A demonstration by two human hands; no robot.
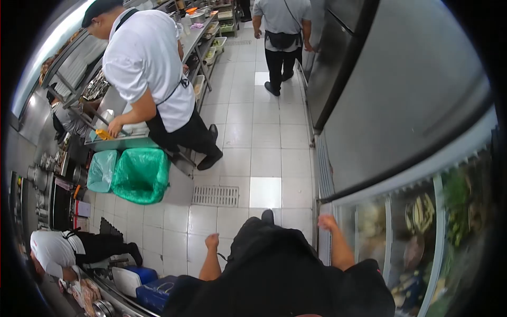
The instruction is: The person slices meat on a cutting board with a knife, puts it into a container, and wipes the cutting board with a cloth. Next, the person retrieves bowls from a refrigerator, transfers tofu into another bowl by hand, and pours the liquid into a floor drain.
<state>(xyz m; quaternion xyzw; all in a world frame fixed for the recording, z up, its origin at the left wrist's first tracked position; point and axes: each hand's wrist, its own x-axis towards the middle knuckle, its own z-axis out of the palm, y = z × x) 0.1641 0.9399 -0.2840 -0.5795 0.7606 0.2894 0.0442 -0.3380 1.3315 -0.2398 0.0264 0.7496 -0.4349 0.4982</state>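
Food (420, 214) is kept behind glass in the near-right fridge (439, 232), presumably for cold and visibility. It is neared by the right hand (327, 222), its finger state blurred. The left hand (212, 242) is held loosely clenched near the drain (215, 196).

The top edge cuts off the head of a far person in a grey shirt (282, 18). Near right, blur obscures the exact kinds of produce (420, 211) behind glass. The left hand (327, 222) is blurred, its fingers indistinct. At left, a steel frame (65, 82) partly hides another worker (69, 119).
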